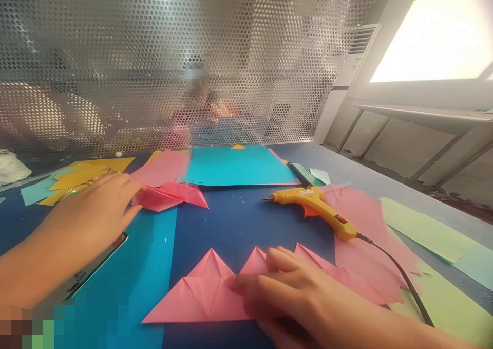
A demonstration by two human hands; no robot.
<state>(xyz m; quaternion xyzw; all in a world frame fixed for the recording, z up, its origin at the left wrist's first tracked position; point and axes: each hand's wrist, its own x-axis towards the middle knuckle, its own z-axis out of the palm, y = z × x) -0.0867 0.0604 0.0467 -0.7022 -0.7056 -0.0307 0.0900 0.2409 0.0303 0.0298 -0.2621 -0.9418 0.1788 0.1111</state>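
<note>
My left hand (92,213) reaches across the table and pinches the end of a small folded pink paper piece (169,196) that lies flat on the blue surface. My right hand (296,292) presses down on a larger folded pink paper shape (200,292) with pointed peaks near the table's front edge. Its fingertips lie flat on the paper's middle, not curled around it. A further pink folded point (316,259) shows just beyond my right hand.
A yellow glue gun (316,207) with a black cord (404,277) lies right of centre on pink scraps. A teal sheet (239,165) lies at the back, yellow paper (84,171) back left, green sheets (435,236) right. A phone (90,269) sits under my left forearm. Behind the perforated metal screen (154,56) sits a person.
</note>
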